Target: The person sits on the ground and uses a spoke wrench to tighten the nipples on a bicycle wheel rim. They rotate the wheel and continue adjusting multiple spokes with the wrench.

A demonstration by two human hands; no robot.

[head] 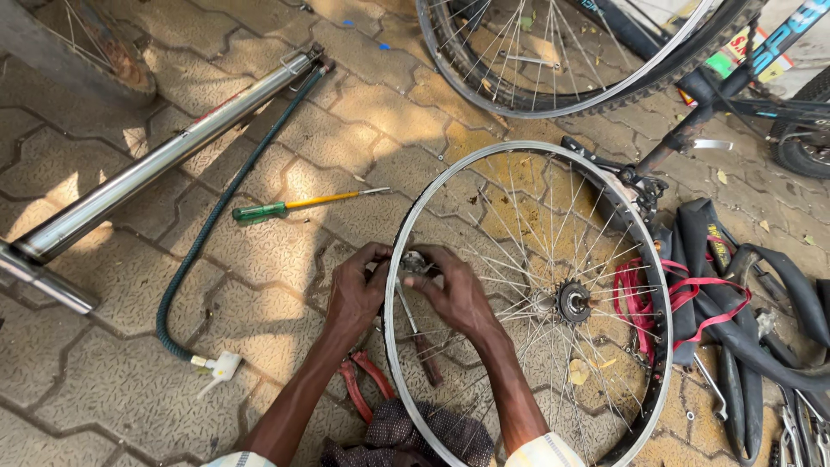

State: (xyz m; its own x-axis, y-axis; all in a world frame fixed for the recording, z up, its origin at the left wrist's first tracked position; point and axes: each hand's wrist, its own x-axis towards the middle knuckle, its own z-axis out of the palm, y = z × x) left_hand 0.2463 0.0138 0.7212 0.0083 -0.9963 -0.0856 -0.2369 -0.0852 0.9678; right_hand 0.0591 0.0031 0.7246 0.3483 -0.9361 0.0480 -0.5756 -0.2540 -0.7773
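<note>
I have both hands pinched on a small metal part (415,262) at the bare wheel rim (393,363), left hand (356,292) outside it, right hand (456,292) inside. I judge we're fitting it; steady fingertip turning follows.

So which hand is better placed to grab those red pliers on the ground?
Probably the left hand: the pliers lie just below it, outside the rim, while the right hand reaches in through the wheel.

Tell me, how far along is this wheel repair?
Done: the wheel rim is bare, its tyre and tube lying beside it. In hand: the left hand and right hand work a small metal part at the rim. Left: the tyre is not yet refitted; the pump lies unused.
</note>
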